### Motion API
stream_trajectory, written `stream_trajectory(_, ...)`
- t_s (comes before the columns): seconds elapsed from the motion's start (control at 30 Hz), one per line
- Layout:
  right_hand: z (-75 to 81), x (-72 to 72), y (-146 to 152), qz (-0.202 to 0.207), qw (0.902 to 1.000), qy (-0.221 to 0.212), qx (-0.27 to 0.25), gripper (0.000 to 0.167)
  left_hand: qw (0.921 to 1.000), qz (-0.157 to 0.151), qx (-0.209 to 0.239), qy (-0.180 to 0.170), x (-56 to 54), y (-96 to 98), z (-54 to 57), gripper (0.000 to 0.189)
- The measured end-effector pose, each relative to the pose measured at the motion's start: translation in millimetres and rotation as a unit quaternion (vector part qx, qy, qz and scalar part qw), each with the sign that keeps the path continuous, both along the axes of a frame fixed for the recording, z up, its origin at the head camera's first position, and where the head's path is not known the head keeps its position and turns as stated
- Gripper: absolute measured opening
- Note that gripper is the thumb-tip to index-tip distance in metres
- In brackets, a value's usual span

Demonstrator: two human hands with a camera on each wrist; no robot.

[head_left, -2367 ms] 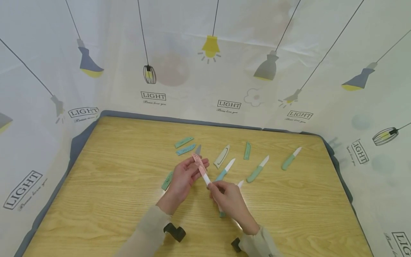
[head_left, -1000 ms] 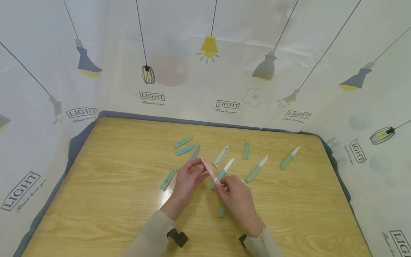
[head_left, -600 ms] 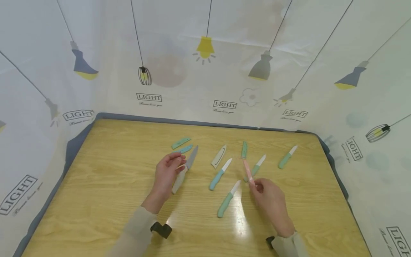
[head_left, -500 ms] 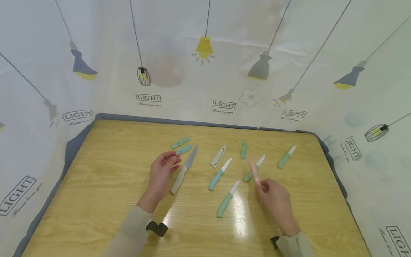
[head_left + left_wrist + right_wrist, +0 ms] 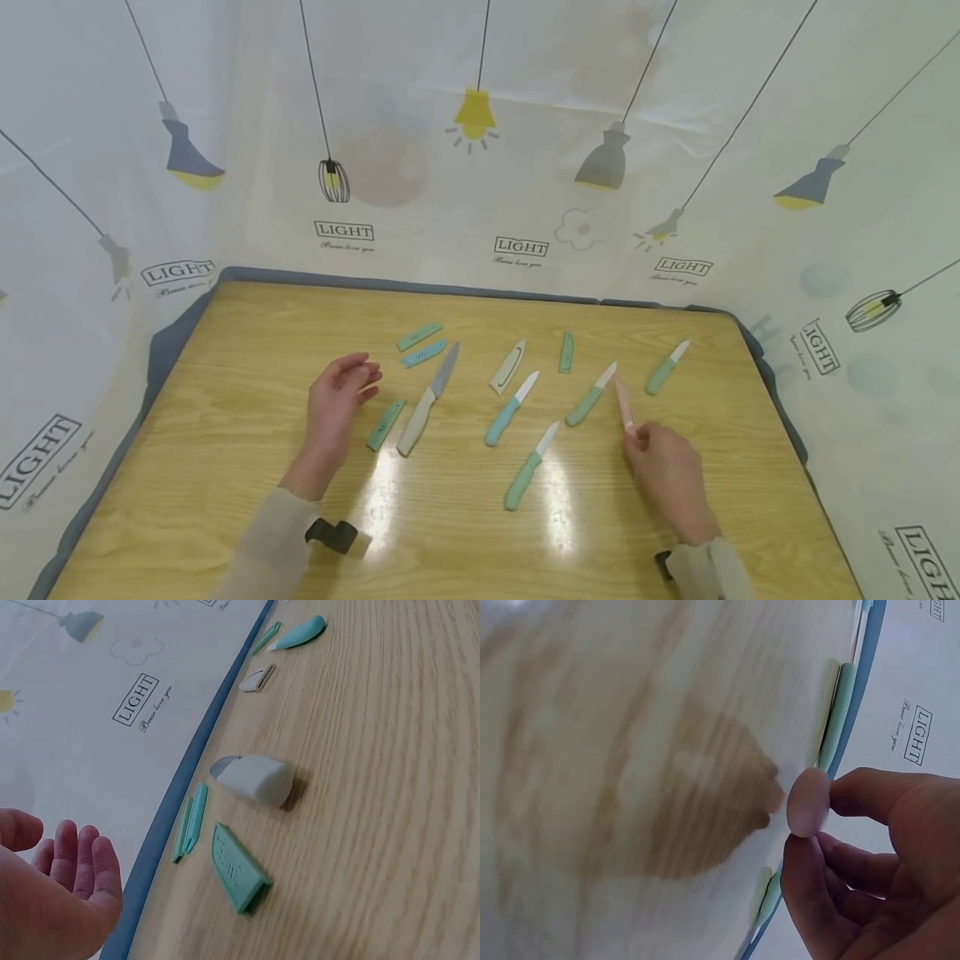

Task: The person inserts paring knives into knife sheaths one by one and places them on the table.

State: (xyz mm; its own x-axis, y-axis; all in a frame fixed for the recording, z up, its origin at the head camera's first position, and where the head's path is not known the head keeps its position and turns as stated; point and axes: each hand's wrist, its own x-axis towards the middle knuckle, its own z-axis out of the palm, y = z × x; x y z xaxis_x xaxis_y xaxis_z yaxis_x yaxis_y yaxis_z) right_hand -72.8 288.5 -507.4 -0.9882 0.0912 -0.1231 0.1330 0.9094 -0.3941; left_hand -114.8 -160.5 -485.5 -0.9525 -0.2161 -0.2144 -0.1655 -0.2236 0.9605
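Note:
My right hand [image 5: 670,471] pinches a pink paring knife [image 5: 623,402] by its handle, just above the table on the right; a pink sheath covers its blade. In the right wrist view the handle's rounded end [image 5: 808,802] sits between thumb and fingers. My left hand [image 5: 335,408] holds nothing and hovers at the left, fingers loosely bent. Nearest to it are a green sheath [image 5: 386,425], a blue sheath [image 5: 423,354] and a larger knife [image 5: 420,421] with a cream handle and bare grey blade.
Bare white-bladed knives lie mid-table: a blue-handled one [image 5: 503,421] and green-handled ones [image 5: 521,483], [image 5: 583,408], with another green-handled knife [image 5: 660,375] farther right. Behind them are a cream sheath [image 5: 508,367], a green sheath [image 5: 566,352] and another green sheath [image 5: 419,336]. A printed curtain [image 5: 420,250] surrounds the table.
Both hands were together on the pink knife, its blade partly showing below the sheath. The sheath slid fully on; my left hand let go and moved left, while my right carried the knife right.

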Motion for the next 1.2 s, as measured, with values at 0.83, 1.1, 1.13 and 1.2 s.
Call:
stream_trajectory(0.83, 5.7, -2.1, 15.6, -0.022, 0.9978, -0.056, 0.027, 0.049, 0.9732, -0.128, -0.190, 0.021, 3.0, -30.2, -6.2, 0.045)
stream_trajectory(1.1, 14.3, -2.1, 8.2, -0.021, 0.9982, -0.043, 0.037, 0.049, 0.8661, -0.235, -0.440, 0.037, 0.8, -20.7, -9.9, 0.046)
stream_trajectory(1.13, 15.0, -1.8, 7.2, -0.022, 0.9984, -0.039, 0.036, 0.048, 0.8530, -0.241, -0.462, 0.036, 0.1, -18.8, -10.1, 0.046)
stream_trajectory(1.2, 16.0, -1.3, 5.8, -0.020, 0.9989, -0.029, 0.032, 0.047, 0.8285, -0.253, -0.498, 0.035, -1.3, -15.5, -10.6, 0.044)
